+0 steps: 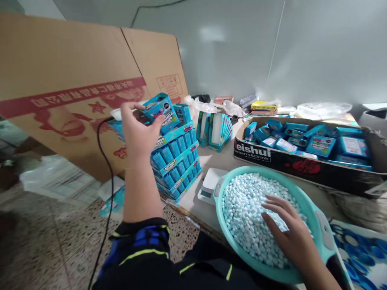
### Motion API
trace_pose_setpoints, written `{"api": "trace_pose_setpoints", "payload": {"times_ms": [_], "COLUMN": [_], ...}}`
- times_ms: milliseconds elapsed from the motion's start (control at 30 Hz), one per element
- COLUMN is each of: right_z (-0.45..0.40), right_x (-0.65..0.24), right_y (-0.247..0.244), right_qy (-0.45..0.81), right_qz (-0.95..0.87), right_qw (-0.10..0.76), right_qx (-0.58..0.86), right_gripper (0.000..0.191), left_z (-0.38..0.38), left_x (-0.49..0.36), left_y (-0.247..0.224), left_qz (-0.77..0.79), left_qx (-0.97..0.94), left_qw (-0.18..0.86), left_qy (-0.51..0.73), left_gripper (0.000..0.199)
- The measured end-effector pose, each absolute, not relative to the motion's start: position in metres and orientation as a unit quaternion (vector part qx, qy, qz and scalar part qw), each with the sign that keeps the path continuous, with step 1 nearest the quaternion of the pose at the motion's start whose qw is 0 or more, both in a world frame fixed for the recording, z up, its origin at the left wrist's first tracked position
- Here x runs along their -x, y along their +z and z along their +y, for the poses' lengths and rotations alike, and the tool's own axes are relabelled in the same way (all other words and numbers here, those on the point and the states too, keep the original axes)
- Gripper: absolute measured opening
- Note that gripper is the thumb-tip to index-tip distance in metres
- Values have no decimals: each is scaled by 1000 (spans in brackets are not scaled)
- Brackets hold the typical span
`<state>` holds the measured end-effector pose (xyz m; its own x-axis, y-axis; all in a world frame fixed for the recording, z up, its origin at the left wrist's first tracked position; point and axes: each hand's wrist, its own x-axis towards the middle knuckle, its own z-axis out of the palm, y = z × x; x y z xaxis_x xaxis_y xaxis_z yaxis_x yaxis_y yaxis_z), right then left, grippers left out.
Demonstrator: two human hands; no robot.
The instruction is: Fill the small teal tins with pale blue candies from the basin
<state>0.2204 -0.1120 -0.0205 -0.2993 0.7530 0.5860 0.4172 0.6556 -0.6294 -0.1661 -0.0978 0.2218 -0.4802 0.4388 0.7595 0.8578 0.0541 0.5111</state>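
Note:
My left hand (140,127) grips a small blue candy box (165,112) with "Caramelo Macizo" printed on it, above the top of a stack of blue display trays (175,159). Similar boxes stand upright in the trays. Over a turquoise basin (222,217) full of small white and pale blue candies (248,209), my right hand (287,229) hovers or rests with its fingers stretched out and apart. Nothing shows in that hand. Whether its fingertips touch the candies, I cannot tell.
A white scale (208,185) sits left of the basin. Behind it stand folded blue cartons (219,131). A dark carton (254,151) holds many blue boxes. A large cardboard box (75,60) fills the left, with a black cable (105,157) hanging nearby.

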Motion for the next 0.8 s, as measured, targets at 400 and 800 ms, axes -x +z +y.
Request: {"api": "trace_pose_setpoints", "payload": {"times_ms": [400,800], "right_z": [-106,28], "right_x": [-233,10], "right_y": [-25,127], "right_qy": [208,354], "right_qz": [-784,-760], "right_qw": [439,445], "right_qx": [386,314], "right_gripper": [24,61], "left_z": [-79,-98], "left_x": [237,240], "left_y": [213,204], "left_qz": [-773,-725], "left_qx": [496,566], "left_qw": [11,3], "left_qy": [-394,-392], "left_gripper": [66,64]}}
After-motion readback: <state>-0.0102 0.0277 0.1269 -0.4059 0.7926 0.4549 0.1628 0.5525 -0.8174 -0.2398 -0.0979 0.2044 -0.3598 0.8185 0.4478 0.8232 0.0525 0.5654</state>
